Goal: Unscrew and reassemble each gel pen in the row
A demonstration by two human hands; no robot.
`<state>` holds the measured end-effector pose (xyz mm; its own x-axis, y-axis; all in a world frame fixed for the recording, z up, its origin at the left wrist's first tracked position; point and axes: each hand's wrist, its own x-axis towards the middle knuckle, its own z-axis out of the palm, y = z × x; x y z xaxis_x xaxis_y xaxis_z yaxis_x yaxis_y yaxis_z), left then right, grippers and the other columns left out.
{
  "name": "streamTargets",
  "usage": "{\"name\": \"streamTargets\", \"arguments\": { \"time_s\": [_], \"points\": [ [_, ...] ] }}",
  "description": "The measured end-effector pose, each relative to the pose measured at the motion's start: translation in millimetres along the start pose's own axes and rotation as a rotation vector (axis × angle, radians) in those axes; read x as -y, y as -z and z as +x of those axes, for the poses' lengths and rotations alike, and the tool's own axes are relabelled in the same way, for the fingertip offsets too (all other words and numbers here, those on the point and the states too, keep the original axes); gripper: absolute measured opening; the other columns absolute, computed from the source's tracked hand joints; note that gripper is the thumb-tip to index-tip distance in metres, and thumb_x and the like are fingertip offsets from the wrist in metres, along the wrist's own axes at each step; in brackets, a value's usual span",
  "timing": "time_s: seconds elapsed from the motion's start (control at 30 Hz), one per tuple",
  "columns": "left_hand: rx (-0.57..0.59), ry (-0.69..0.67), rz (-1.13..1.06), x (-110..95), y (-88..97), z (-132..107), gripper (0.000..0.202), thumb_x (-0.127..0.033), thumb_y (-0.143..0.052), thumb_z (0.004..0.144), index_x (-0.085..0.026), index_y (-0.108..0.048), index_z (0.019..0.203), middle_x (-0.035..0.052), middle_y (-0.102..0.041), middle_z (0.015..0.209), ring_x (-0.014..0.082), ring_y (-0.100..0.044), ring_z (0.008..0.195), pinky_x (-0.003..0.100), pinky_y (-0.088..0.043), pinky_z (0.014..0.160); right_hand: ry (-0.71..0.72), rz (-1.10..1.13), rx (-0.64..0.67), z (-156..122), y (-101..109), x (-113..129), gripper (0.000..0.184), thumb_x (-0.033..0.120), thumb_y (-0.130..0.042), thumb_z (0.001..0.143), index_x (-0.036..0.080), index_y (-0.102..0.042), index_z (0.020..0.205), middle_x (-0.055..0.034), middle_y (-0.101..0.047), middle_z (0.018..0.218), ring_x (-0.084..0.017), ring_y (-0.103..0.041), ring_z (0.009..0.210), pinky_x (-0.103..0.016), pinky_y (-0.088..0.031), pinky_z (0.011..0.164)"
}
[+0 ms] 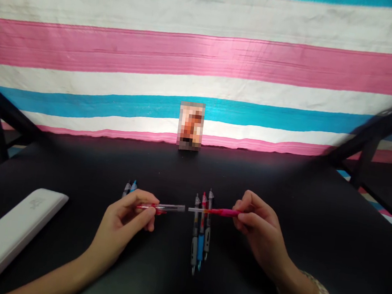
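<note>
My left hand (127,219) is closed on a clear pen barrel (175,208) with red parts, pinched between thumb and fingers. Across from it, my right hand (256,224) pinches a pink pen grip (226,212), from which a thin refill (196,210) with red ink points left. The refill's tip and the barrel's open end face each other with a small gap between them. Below and behind the refill, three pens lie side by side on the table: a grey-grip pen (194,248), a blue-grip pen (200,246) and another grey-grip pen (207,238).
Partly hidden behind my left hand lie a blue-topped pen (134,185) and a dark-topped pen (126,188). A long white case (12,234) rests at the left of the black table (249,172). A blurred-out upright picture (190,126) stands at the back before a striped sheet (121,53).
</note>
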<state>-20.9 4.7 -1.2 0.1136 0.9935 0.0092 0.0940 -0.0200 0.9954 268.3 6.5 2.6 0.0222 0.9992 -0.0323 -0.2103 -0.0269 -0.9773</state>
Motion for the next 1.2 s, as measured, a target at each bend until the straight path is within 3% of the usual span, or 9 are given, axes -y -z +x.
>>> {"name": "streamTargets", "arguments": {
  "time_s": [0.6, 0.83, 0.93, 1.03, 1.2],
  "points": [
    [0.062, -0.029, 0.016, 2.4, 2.7, -1.4, 0.009, -0.030, -0.065, 0.094, -0.022, -0.068, 0.095, -0.0012, -0.065, 0.077, 0.0130, -0.058, 0.063, 0.026, -0.043, 0.065, 0.029, 0.109, 0.004, -0.8, 1.6, -3.3, 0.010, 0.014, -0.066, 0.068, 0.020, -0.058, 0.069, 0.0048, -0.056, 0.059, -0.008, -0.044, 0.049, -0.020, -0.028, 0.045],
    [0.070, -0.019, 0.055, 0.2, 0.5, 0.1, 0.008, -0.029, -0.066, 0.092, -0.022, -0.069, 0.093, -0.0011, -0.066, 0.076, 0.0118, -0.060, 0.061, 0.024, -0.045, 0.062, 0.051, 0.075, 0.036, -1.1, 1.4, -3.5, 0.010, 0.016, -0.066, 0.072, 0.020, -0.057, 0.071, 0.0047, -0.056, 0.061, -0.009, -0.045, 0.051, -0.019, -0.032, 0.046],
    [0.082, -0.025, 0.064, -3.7, -2.9, 0.3, 0.007, -0.028, -0.067, 0.090, -0.021, -0.070, 0.092, -0.0017, -0.066, 0.072, 0.0113, -0.061, 0.058, 0.022, -0.046, 0.059, 0.085, -0.051, 0.087, -4.1, -1.1, -0.3, 0.010, 0.017, -0.066, 0.079, 0.021, -0.057, 0.076, 0.0045, -0.057, 0.066, -0.009, -0.048, 0.054, -0.019, -0.036, 0.048],
    [0.095, -0.019, 0.081, -8.1, -7.8, -0.5, 0.007, -0.026, -0.069, 0.087, -0.021, -0.070, 0.091, -0.0035, -0.064, 0.063, 0.0115, -0.061, 0.054, 0.021, -0.047, 0.056, 0.191, -0.282, 0.164, -9.0, -5.9, 0.9, 0.008, 0.019, -0.067, 0.087, 0.022, -0.060, 0.084, 0.0020, -0.060, 0.076, -0.012, -0.057, 0.064, -0.022, -0.046, 0.057],
    [0.090, 0.003, 0.154, -9.4, -9.6, -0.3, 0.010, -0.029, -0.068, 0.087, -0.020, -0.069, 0.090, -0.0038, -0.063, 0.057, 0.0125, -0.061, 0.053, 0.022, -0.047, 0.056, 0.573, -0.570, 0.259, -13.0, -7.2, -9.2, 0.017, 0.009, -0.057, 0.095, 0.025, -0.061, 0.099, -0.0002, -0.066, 0.083, -0.016, -0.064, 0.071, -0.026, -0.050, 0.063]
  ]
}}
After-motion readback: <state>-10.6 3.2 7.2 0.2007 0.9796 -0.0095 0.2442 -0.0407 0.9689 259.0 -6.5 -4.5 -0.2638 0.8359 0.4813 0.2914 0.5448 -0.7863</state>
